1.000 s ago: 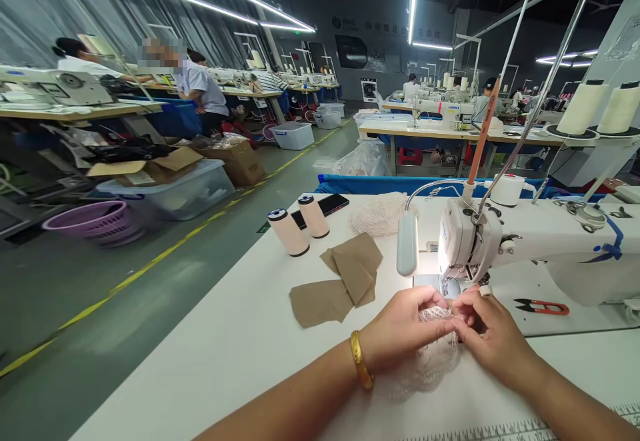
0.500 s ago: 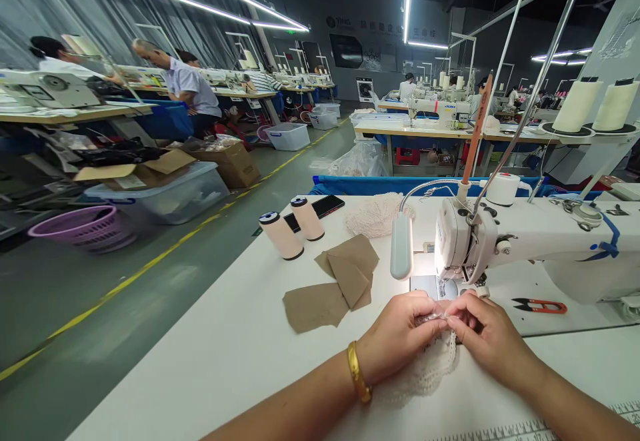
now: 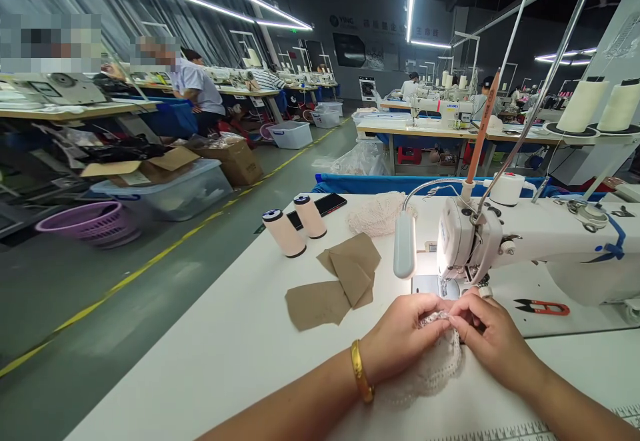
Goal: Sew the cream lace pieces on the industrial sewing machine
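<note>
My left hand and my right hand meet just in front of the white sewing machine, both pinching a piece of cream lace that lies bunched on the white table. The fingertips of both hands close on the lace's upper edge, near the needle plate. A gold bangle sits on my left wrist. The machine's lamp shines on the plate.
Brown fabric pieces, two thread spools, a black phone and a heap of lace lie further back on the table. Red snips rest by the machine's base. Other people sit at machines across the aisle at left.
Both hands have stayed at the same spot, shifting their pinch on the lace slightly. The view has swayed a little.
</note>
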The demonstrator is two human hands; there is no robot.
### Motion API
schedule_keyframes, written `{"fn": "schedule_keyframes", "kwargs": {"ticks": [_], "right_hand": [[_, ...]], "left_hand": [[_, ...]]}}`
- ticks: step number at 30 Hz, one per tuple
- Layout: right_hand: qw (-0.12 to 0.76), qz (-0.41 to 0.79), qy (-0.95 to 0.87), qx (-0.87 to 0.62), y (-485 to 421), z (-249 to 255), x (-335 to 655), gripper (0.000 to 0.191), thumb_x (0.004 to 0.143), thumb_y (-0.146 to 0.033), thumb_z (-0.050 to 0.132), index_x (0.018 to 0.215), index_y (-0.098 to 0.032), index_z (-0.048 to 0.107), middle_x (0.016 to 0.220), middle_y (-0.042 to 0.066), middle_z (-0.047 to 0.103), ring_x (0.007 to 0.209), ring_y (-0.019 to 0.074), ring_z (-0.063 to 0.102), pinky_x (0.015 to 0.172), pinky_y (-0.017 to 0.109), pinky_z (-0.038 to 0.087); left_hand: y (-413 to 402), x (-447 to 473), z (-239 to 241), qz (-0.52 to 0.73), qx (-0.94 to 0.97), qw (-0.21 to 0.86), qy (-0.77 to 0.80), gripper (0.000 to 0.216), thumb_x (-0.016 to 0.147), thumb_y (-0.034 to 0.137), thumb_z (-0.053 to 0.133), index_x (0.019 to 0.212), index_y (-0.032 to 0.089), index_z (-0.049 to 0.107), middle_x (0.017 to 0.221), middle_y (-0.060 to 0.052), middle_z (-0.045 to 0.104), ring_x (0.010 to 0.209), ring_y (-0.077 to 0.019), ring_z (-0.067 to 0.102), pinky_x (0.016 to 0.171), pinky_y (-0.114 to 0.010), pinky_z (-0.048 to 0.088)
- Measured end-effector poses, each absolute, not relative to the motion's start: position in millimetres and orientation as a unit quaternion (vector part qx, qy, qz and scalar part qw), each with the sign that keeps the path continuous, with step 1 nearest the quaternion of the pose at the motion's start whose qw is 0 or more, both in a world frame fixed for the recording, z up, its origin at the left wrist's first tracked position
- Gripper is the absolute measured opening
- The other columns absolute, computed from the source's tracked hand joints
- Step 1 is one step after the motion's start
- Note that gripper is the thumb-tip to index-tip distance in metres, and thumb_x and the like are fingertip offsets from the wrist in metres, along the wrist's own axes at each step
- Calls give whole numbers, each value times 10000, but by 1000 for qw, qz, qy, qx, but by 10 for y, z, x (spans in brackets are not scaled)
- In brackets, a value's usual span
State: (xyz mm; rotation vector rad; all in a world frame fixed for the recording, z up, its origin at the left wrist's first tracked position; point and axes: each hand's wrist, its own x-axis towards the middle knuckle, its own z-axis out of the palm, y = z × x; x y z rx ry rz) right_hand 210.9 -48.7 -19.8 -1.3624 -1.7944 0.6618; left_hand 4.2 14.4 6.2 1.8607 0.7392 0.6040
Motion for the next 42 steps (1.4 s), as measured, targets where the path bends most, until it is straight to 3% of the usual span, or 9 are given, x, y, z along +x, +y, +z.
{"fn": "schedule_keyframes", "kwargs": {"ticks": [3, 7, 12, 15, 17, 20, 24, 28, 42], "right_hand": [[387, 261, -702, -538, -463, -216, 2097, 169, 1045, -307, 546, 926, -265, 658, 869, 18, 643, 807, 206, 601, 737, 322, 497], [360, 214, -708, -569, -368, -270, 2072, 179, 1006, -262, 518, 850, -253, 606, 822, 16, 641, 748, 205, 608, 673, 314, 482], [321, 128, -718, -604, -269, -315, 2042, 145, 936, -233, 526, 793, -252, 544, 717, -4, 614, 622, 195, 573, 581, 297, 428], [323, 130, -711, -612, -262, -321, 2035, 134, 966, -271, 530, 837, -256, 558, 679, -16, 606, 574, 186, 558, 542, 286, 399], [326, 131, -712, -608, -267, -315, 2036, 139, 977, -272, 521, 846, -256, 564, 665, -19, 607, 564, 184, 555, 535, 286, 397], [325, 125, -722, -599, -274, -290, 2053, 134, 970, -239, 525, 849, -256, 579, 694, -14, 629, 604, 189, 577, 559, 288, 423], [303, 114, -764, -559, -288, -263, 2117, 204, 1017, -217, 487, 858, -255, 610, 823, 11, 664, 680, 191, 598, 604, 297, 444], [260, 79, -803, -530, -308, -290, 2189, 282, 1067, -190, 429, 947, -249, 676, 871, 34, 651, 726, 200, 591, 634, 319, 433], [241, -47, -821, -515, -309, -343, 2182, 302, 1029, -88, 405, 1059, -227, 671, 992, 82, 696, 814, 239, 602, 699, 356, 428]], "left_hand": [[161, 65, 11, 247, 793, 447, 333, 264, 952, 411, 600, 811, 202, 677, 786, -6, 697, 765, -191, 630, 710, -294, 485], [187, 150, -62, 234, 851, 288, 373, 324, 932, 311, 580, 643, 202, 484, 736, -9, 566, 751, -191, 542, 698, -315, 427], [166, 210, -110, 234, 864, 155, 417, 89, 874, 255, 658, 851, 205, 588, 950, -51, 634, 898, -250, 581, 833, -402, 450], [132, 190, -132, 261, 881, 52, 390, 122, 866, 139, 634, 964, 207, 610, 1087, -82, 659, 1022, -291, 595, 903, -452, 431], [119, 171, -163, 256, 910, 4, 326, 148, 886, 65, 562, 910, 205, 601, 1020, -77, 665, 958, -267, 598, 869, -433, 429], [117, 147, -213, 233, 939, 16, 253, 171, 880, 46, 536, 836, 204, 586, 883, -60, 646, 793, -224, 564, 767, -388, 442], [112, 116, -211, 228, 937, 42, 260, 196, 955, 110, 521, 807, 199, 613, 885, -62, 673, 766, -208, 565, 741, -374, 463], [111, 80, -160, 229, 935, 59, 265, 255, 1038, 192, 507, 820, 198, 638, 905, -61, 699, 814, -212, 604, 776, -372, 490], [295, 39, -142, 228, 935, 114, 245, 208, 1020, 141, 506, 1010, 188, 708, 1102, -102, 775, 1053, -259, 714, 1028, -447, 534]]}}
